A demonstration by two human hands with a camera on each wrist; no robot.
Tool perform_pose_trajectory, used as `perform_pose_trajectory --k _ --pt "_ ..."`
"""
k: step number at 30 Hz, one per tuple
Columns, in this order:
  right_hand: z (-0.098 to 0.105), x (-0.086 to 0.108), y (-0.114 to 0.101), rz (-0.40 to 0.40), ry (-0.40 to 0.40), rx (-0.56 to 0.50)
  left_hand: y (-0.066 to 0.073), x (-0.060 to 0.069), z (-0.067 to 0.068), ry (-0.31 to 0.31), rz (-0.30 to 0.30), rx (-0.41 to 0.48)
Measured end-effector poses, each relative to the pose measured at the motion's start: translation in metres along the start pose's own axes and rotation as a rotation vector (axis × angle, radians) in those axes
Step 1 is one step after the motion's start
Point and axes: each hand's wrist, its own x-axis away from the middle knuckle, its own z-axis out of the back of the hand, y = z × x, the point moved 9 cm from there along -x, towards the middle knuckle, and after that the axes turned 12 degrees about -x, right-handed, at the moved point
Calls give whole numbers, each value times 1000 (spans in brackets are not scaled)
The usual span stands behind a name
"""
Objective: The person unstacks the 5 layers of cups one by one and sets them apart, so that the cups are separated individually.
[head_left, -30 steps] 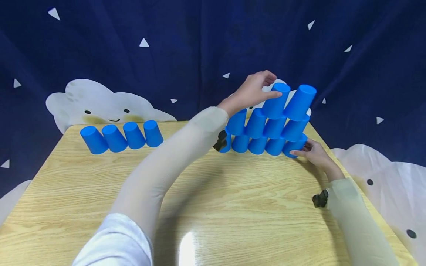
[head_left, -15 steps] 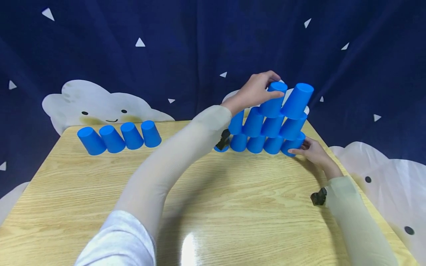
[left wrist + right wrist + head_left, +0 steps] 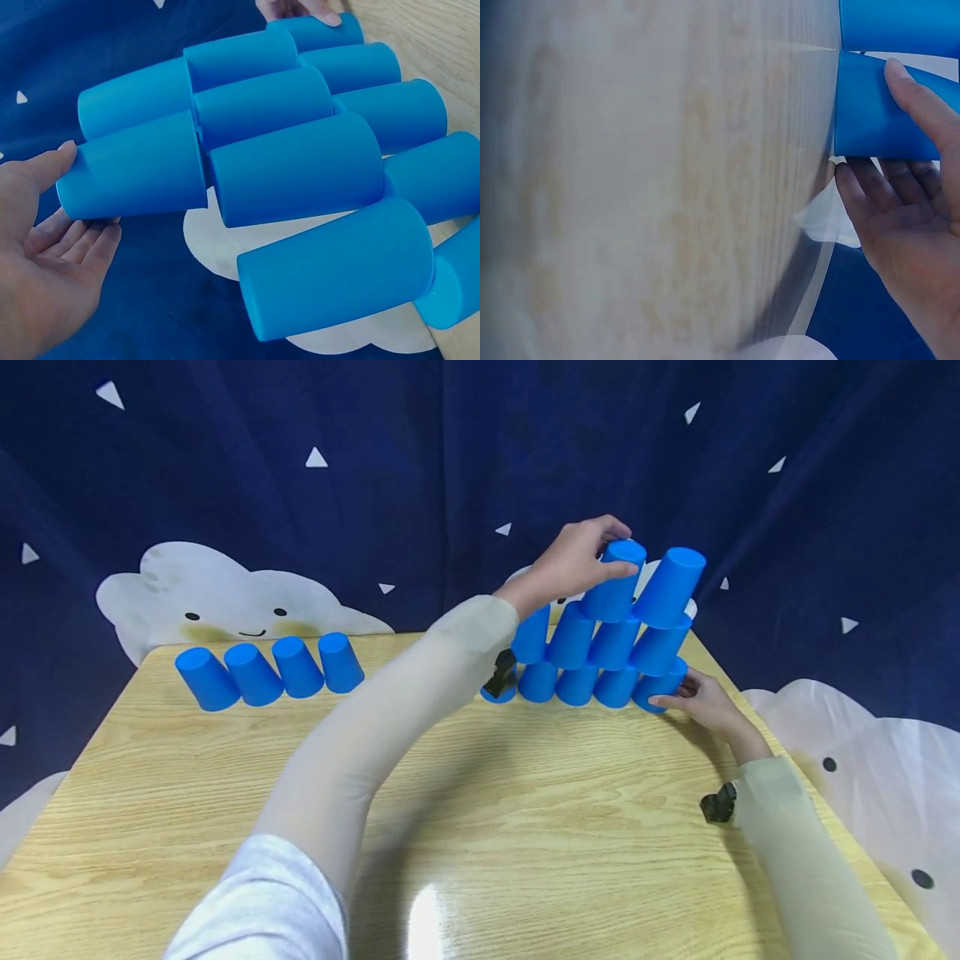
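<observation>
An upside-down blue cup (image 3: 611, 597) stands at the left of the stack's third row, and my left hand (image 3: 572, 558) grips it near its top. The left wrist view shows thumb and fingers on opposite sides of that cup's closed end; its rim sits against the cups beneath. To its right, another upside-down cup (image 3: 670, 589) shares the row. Down at the table, my right hand (image 3: 708, 706) holds the bottom row's rightmost cup (image 3: 652, 692), thumb in front, fingers behind. My left wrist partly hides the stack's left end (image 3: 498, 693).
Several more blue cups (image 3: 252, 675) stand upside down in a row at the table's far left. A dark blue curtain (image 3: 390, 502) with white clouds hangs right behind the wooden table (image 3: 570, 827). The table's right edge runs close by the right forearm.
My left fingers have closed in around the third-row cup, which has shifted slightly left. The right hand keeps its hold on the bottom cup. The head view has turned slightly.
</observation>
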Motion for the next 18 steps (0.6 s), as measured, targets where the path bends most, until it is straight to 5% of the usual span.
perform_pose_trajectory --k 10,18 --pt "2 -1 1 1 1 0 0 12 22 39 -27 55" --pt "0 1 -1 5 3 1 -17 30 53 107 -3 37"
